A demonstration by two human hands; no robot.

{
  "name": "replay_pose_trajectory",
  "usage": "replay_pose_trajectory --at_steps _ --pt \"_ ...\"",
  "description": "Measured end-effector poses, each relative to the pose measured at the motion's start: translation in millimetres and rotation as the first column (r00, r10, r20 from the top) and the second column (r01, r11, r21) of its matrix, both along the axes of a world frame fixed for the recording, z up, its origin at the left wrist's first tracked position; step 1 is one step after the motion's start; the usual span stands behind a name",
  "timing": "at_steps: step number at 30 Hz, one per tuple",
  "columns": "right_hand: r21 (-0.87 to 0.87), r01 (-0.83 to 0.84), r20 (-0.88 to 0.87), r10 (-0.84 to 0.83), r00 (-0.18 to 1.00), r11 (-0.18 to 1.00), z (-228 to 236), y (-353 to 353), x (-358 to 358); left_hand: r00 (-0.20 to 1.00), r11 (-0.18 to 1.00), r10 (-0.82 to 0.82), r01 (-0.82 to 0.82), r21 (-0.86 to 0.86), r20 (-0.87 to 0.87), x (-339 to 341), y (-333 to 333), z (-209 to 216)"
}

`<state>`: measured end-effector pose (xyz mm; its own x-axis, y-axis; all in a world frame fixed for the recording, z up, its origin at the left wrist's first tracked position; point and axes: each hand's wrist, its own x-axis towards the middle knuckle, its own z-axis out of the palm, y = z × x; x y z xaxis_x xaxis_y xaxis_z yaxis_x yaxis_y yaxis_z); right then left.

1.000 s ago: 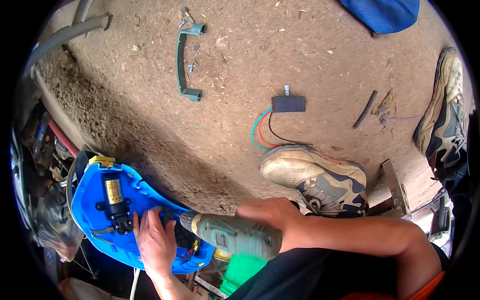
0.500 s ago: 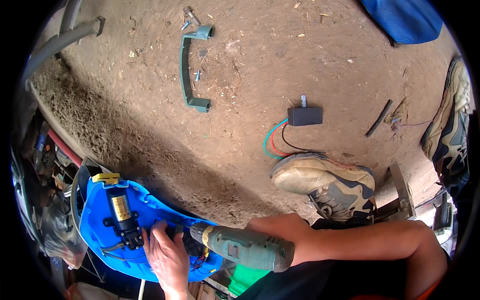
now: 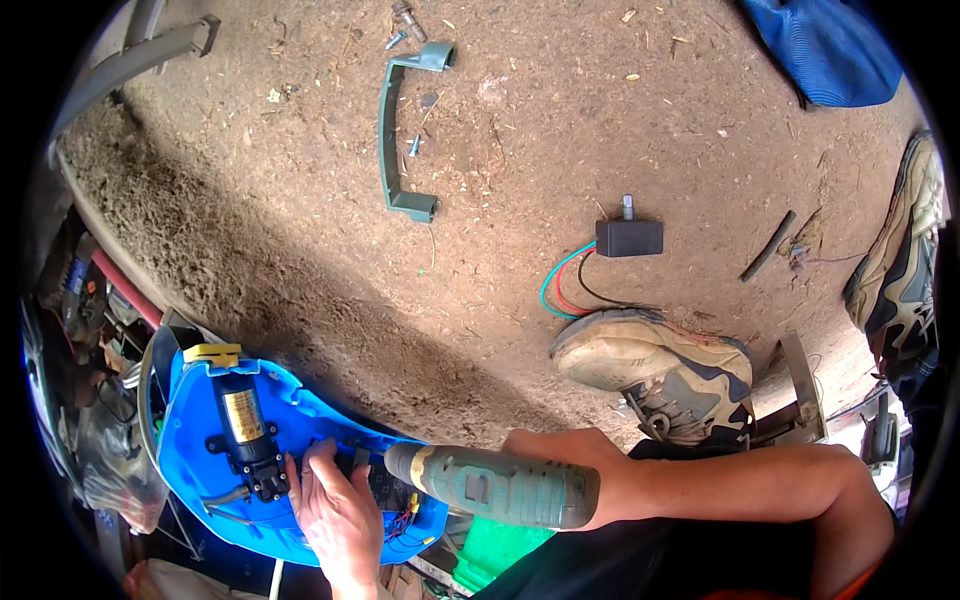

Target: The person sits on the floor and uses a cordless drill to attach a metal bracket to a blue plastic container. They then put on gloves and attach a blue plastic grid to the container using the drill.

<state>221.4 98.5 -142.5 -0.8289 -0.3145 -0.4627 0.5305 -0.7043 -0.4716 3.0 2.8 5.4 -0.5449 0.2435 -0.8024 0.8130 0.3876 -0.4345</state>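
Note:
My right hand (image 3: 565, 448) is wrapped round the grip of a green cordless drill (image 3: 510, 488), which lies level with its chuck pointing left. The chuck end reaches over a blue plastic housing (image 3: 190, 425) at the lower left. Inside this shell my left hand (image 3: 340, 515) bends its fingers down just left of the chuck; whatever they press or pinch is hidden. Beside those fingers sits a black cylindrical pump (image 3: 245, 430) with a gold label. Thin wires and a dark part (image 3: 390, 490) show under the chuck, and the drill's tip cannot be made out.
On the dirt floor lie a green handle (image 3: 388, 135), several bolts and screws (image 3: 414, 146), and a black box (image 3: 630, 238) with coloured wires. A shoe (image 3: 655, 365) stands close beyond my right hand. Blue fabric (image 3: 830, 50) is at the upper right, clutter (image 3: 115, 470) at the left.
The view has shifted a little, so the floor things appear further right. The drill has turned slightly toward level. My left hand keeps its place in the blue housing.

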Motion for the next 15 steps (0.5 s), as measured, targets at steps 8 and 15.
replay_pose_trajectory --at_steps 8,15 --pt "0.038 0.010 -0.004 -0.010 1.000 0.999 -1.7 4.5 -4.7 0.996 0.998 -0.036 0.039 -0.038 0.082 0.6 11.8 -2.1" --pt "0.020 0.045 0.014 -0.045 0.999 0.999 -5.7 -1.7 -2.4 0.998 1.000 -0.001 0.001 0.008 0.062 -0.8 12.7 -7.5"
